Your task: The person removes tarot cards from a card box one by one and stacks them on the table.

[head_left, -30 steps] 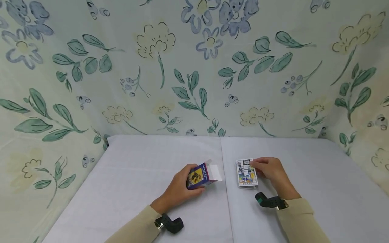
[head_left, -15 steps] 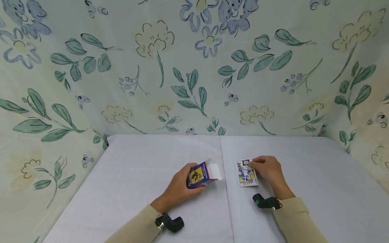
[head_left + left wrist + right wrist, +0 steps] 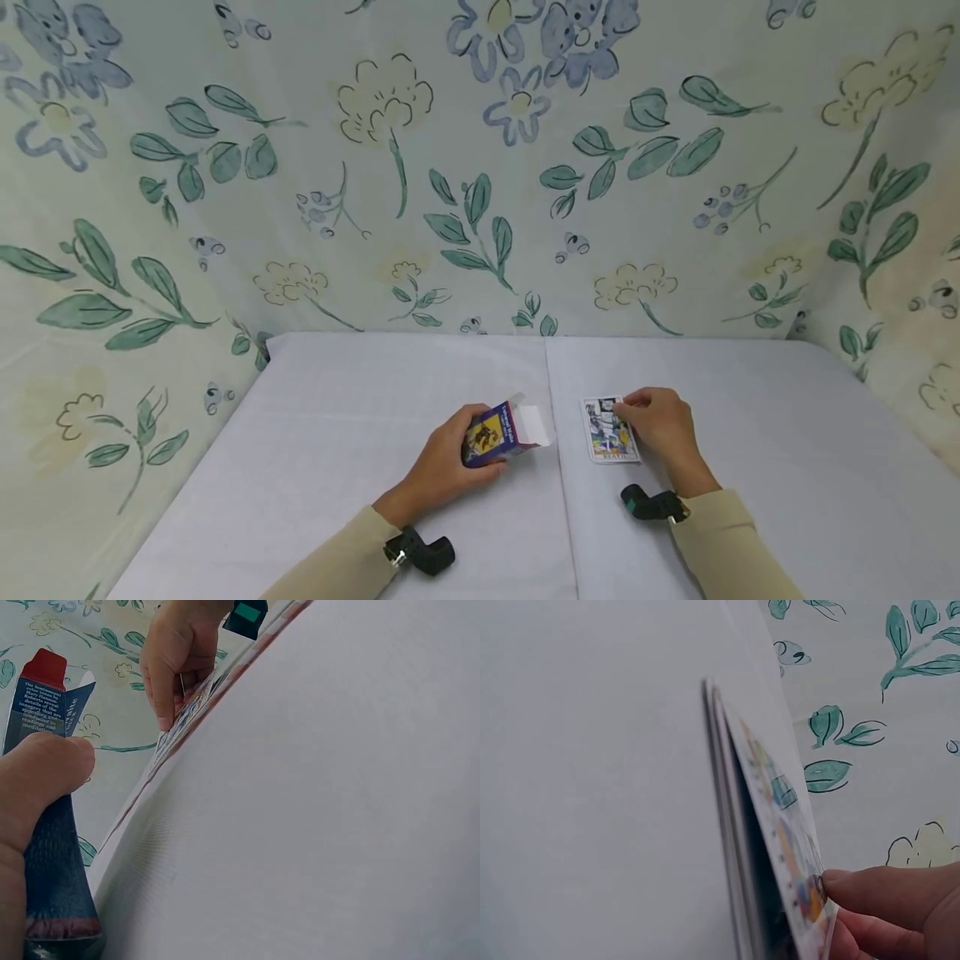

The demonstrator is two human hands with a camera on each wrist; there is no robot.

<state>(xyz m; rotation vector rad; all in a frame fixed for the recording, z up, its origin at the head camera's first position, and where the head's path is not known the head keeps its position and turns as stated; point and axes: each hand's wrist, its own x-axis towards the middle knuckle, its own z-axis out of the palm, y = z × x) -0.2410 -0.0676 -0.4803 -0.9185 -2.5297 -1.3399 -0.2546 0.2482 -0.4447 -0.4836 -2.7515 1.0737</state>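
Note:
My left hand [image 3: 442,467] grips a small blue card box [image 3: 483,437] with a yellow picture on its face. The box lies tilted, its open end with white flaps toward the right. In the left wrist view the thumb presses across the box's printed side [image 3: 49,847], and a red flap stands up at its end. To the right, my right hand [image 3: 667,429] pinches a picture card [image 3: 609,437] lettered DEATH by its upper right edge. The right wrist view shows this card [image 3: 780,825] angled up from more cards [image 3: 724,795] beneath, thumb on its face and fingers below.
A white cloth [image 3: 360,400] with a crease down its middle covers the table. Behind it and at both sides hangs a floral curtain [image 3: 480,208]. Black wrist cameras [image 3: 420,552] sit at both cuffs.
The right wrist has shifted slightly left while the fingers keep their pinch. The lower card edge that showed under the DEATH card is now mostly covered. The left hand and box stay put.

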